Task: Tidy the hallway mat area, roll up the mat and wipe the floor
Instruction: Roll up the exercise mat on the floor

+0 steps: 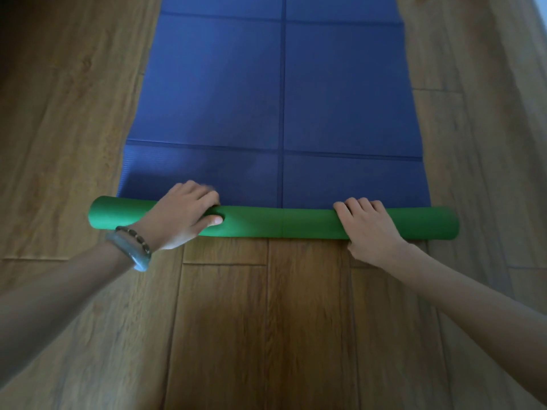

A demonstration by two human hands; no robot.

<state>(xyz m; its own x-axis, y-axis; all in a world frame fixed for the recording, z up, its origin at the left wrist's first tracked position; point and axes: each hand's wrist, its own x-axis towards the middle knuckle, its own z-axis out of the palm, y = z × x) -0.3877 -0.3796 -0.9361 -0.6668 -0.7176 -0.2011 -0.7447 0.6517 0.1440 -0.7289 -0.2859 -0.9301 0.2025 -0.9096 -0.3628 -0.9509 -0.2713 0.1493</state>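
A mat (275, 93) lies lengthwise on the wooden floor, blue on its upper face with creased fold lines. Its near end is rolled into a narrow green tube (278, 223) that runs across the view. My left hand (180, 216) grips the roll left of centre, fingers curled over the top and thumb pressed into its near side. My right hand (367, 226) grips the roll right of centre, fingers curled over the top. The roll's left end sticks out a little past the flat mat's edge.
Brown wood-plank floor (266, 321) surrounds the mat on the left, right and near side. A pale strip, perhaps a wall or skirting (540, 7), shows at the top right corner. Bracelets sit on my left wrist (133, 247).
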